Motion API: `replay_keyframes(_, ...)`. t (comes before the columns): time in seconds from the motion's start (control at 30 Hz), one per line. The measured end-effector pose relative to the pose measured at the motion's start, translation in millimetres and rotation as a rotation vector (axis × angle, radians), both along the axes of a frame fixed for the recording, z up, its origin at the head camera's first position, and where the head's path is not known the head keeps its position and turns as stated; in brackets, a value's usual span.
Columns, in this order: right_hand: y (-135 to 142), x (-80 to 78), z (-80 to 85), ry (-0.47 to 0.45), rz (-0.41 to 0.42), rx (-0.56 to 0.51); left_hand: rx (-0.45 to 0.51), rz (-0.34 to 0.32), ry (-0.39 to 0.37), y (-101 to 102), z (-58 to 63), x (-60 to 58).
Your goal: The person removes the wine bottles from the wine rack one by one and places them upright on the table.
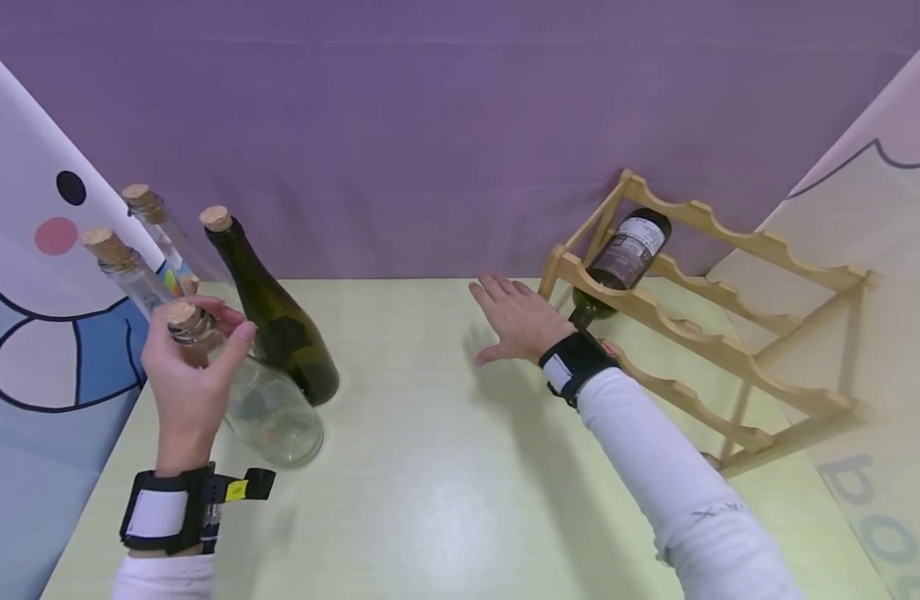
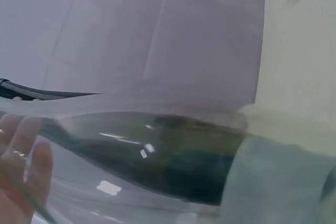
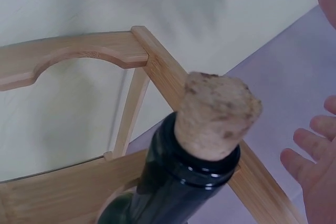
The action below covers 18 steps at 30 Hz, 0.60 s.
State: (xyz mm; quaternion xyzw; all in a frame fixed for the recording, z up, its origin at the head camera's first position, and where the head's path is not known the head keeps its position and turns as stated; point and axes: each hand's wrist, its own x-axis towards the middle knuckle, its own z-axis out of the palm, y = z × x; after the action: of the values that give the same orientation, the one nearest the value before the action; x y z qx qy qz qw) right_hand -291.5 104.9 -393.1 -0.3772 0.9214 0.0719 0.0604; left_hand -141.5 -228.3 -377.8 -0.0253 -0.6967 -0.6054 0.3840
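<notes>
My left hand (image 1: 188, 383) grips the neck of a clear glass bottle (image 1: 276, 421) with a cork. Its fingers (image 2: 38, 169) show through the glass in the left wrist view. A green corked bottle (image 1: 283, 329) stands right beside it, seen through the clear glass in the left wrist view. My right hand (image 1: 516, 321) hovers with spread fingers, holding nothing, by the left end of a wooden wine rack (image 1: 677, 321). In the rack's upper tier lies a dark labelled bottle (image 1: 631, 250), its cork (image 3: 218, 116) pointing out toward me.
Two more clear corked bottles (image 1: 133, 279) stand behind my left hand. The light tabletop (image 1: 407, 467) runs between the bottles and the rack. A purple backdrop (image 1: 430, 150) rises along the back, with printed panels (image 1: 25, 275) at both sides.
</notes>
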Motion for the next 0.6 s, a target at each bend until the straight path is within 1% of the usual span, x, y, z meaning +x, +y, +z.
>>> replay_keyframes(0.07,1.2,0.4,-1.0,0.008,0.012,-0.001,-0.016,0.021,0.063,0.6,4.0,0.3)
replay_keyframes(0.17,3.0,1.9,-2.0,0.011,0.024,0.003,0.01,0.03,0.169,2.5,11.4,0.9)
replay_keyframes(0.27,5.0,4.2,-3.0,-0.003,0.028,0.002,0.05,0.046,0.248,7.2,19.0,1.9)
replay_keyframes(0.3,5.8,5.3,-3.1,-0.009,0.027,0.003,0.059,0.055,0.264,9.2,21.0,2.5)
replay_keyframes(0.4,8.7,8.8,-3.9,-0.025,0.031,-0.007,0.048,0.11,0.29,14.9,27.8,4.0)
replay_keyframes(0.53,14.4,13.9,-4.7,-0.034,0.054,-0.058,-0.005,0.214,0.294,15.2,41.2,6.6)
replay_keyframes(0.6,18.8,15.7,-5.7,-0.034,0.066,-0.091,-0.034,0.249,0.299,14.1,49.2,8.0)
